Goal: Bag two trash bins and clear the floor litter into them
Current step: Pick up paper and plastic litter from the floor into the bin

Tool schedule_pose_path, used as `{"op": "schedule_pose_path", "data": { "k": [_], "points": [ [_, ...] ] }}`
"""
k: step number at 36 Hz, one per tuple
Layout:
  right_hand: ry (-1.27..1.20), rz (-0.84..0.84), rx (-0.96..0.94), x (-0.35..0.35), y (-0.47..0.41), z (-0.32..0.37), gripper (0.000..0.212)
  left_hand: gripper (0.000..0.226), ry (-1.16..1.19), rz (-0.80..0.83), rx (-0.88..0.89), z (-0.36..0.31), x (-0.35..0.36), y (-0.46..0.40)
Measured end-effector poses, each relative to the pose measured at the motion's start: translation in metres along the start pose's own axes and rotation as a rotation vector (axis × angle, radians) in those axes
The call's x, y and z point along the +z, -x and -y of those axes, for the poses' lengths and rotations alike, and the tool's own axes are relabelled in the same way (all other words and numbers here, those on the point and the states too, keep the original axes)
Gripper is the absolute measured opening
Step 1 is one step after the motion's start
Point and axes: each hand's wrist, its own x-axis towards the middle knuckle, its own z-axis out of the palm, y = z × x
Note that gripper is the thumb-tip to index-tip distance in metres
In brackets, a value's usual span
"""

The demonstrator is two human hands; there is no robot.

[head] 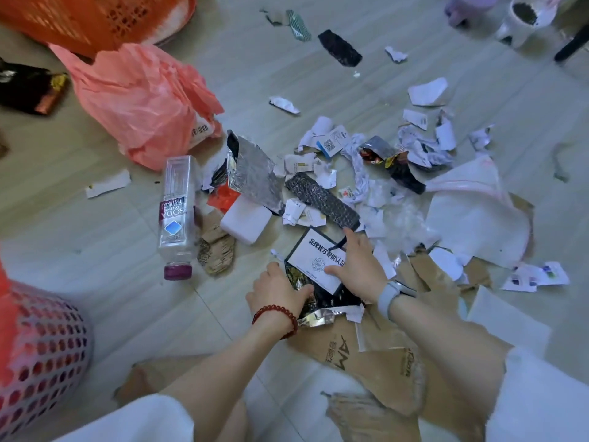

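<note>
Litter covers the tiled floor in front of me. My left hand (278, 290) grips a crumpled black-and-silver foil wrapper (318, 303). My right hand (358, 266) holds a white printed card (314, 256) with a black border, thumb on its face and fingers curled over its far edge. A pink perforated bin (41, 352) lined with a red bag stands at the lower left. An orange basket (79, 17) with a pink plastic bag (140, 97) hanging from it is at the upper left. An empty soda bottle (177, 215) lies on its side.
Torn white paper scraps (424, 148), a silver foil pouch (251, 173), a white block (245, 223), a black mesh strip (322, 199) and brown cardboard pieces (376, 362) are strewn around. A white envelope sheet (471, 215) lies right. Two small pots (526, 17) stand far back.
</note>
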Motion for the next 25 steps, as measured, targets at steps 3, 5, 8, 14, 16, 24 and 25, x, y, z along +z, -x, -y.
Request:
{"op": "schedule_pose_path", "data": {
  "k": [3,5,8,14,16,24,25],
  "points": [
    [-0.198,0.008,-0.002,-0.007,0.004,-0.002,0.081,0.058,-0.038,-0.022,-0.020,-0.001,0.004,-0.001],
    [-0.224,0.027,-0.006,-0.013,0.008,-0.004,0.076,0.049,-0.074,-0.029,-0.018,-0.001,0.005,-0.003],
    [-0.289,-0.011,0.006,-0.026,0.009,-0.009,0.063,0.025,-0.056,-0.047,-0.003,-0.002,0.006,-0.005],
    [-0.540,-0.181,0.071,-0.056,0.006,-0.020,0.034,0.010,0.154,-0.027,0.104,0.006,-0.005,-0.010],
    [-0.626,-0.177,0.104,-0.060,0.005,-0.029,0.038,0.017,0.235,-0.043,0.150,0.010,-0.016,-0.011],
    [-0.502,0.075,0.116,-0.067,0.013,-0.047,0.042,0.015,-0.134,-0.229,0.605,0.046,-0.060,-0.020],
    [-0.422,0.120,0.112,-0.068,0.015,-0.047,0.035,0.021,-0.222,-0.280,0.714,0.051,-0.062,-0.022]
  ]
}}
